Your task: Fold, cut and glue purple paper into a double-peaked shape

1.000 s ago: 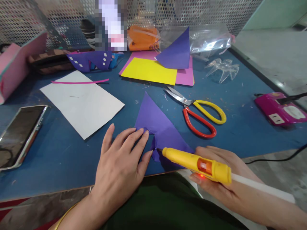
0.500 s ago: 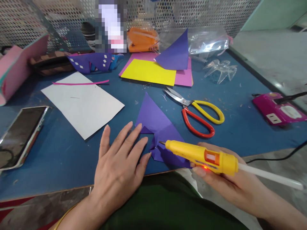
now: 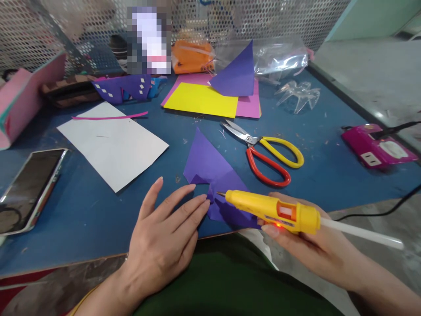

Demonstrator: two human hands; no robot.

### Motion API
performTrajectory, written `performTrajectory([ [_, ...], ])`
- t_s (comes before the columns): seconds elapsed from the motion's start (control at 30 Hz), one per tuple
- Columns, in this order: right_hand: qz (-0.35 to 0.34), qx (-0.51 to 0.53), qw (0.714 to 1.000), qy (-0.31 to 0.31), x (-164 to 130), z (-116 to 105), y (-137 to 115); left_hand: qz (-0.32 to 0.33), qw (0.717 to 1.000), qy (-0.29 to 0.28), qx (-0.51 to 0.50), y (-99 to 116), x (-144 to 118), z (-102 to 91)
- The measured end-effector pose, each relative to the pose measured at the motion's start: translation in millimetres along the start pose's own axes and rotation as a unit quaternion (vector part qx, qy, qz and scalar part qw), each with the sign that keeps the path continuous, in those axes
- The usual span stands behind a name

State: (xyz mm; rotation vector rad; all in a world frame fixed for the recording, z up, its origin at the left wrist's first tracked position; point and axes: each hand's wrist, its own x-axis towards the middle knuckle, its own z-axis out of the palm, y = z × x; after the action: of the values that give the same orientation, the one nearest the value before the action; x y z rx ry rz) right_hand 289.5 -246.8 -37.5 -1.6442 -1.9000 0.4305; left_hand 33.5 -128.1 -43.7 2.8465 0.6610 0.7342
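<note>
Blue table [image 3: 82, 210], purple paper [image 3: 210, 169] between left hand [image 3: 164, 237], glue gun [image 3: 272, 211]

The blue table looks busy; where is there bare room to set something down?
Bare blue table lies between the phone, the white sheet and the left hand. Another patch lies between the scissors and the pink power strip. The back edge, by the yellow paper and plastic bag, is crowded.

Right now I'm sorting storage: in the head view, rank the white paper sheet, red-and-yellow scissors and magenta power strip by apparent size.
1. White paper sheet, plainly largest.
2. Red-and-yellow scissors.
3. Magenta power strip, slightly smaller, though partly cut off.
</note>
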Motion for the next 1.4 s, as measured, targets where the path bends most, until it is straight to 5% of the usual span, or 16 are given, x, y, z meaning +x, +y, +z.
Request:
performTrajectory([
  [0.57, -0.034, -0.044, 0.998, 0.014, 10, -3, -6, -0.017, 0.998, -0.028, -0.057, -2, 5, -2.5],
  [0.83, 0.127, 0.111, 0.985, 0.039, -7, 4, -1, -0.001, 0.999, -0.017, -0.048, 1, 3, -1.7],
  [1.07, 0.178, 0.168, 0.969, 0.033, -4, -24, 4, 0.007, 0.998, 0.000, -0.058, 0, 0, -0.2],
  [1.2, 0.196, 0.044, 0.971, 0.130, 22, -48, 15, 0.011, 0.998, 0.016, -0.064, -1, -1, 2.4],
  [1.27, 0.244, -0.093, 0.949, 0.178, 42, -61, 27, 0.013, 0.997, 0.026, -0.066, -1, -1, 3.7],
  [1.4, 0.274, -0.203, 0.915, 0.218, 87, -85, 68, 0.015, 0.997, 0.040, -0.068, -1, 0, 5.1],
])
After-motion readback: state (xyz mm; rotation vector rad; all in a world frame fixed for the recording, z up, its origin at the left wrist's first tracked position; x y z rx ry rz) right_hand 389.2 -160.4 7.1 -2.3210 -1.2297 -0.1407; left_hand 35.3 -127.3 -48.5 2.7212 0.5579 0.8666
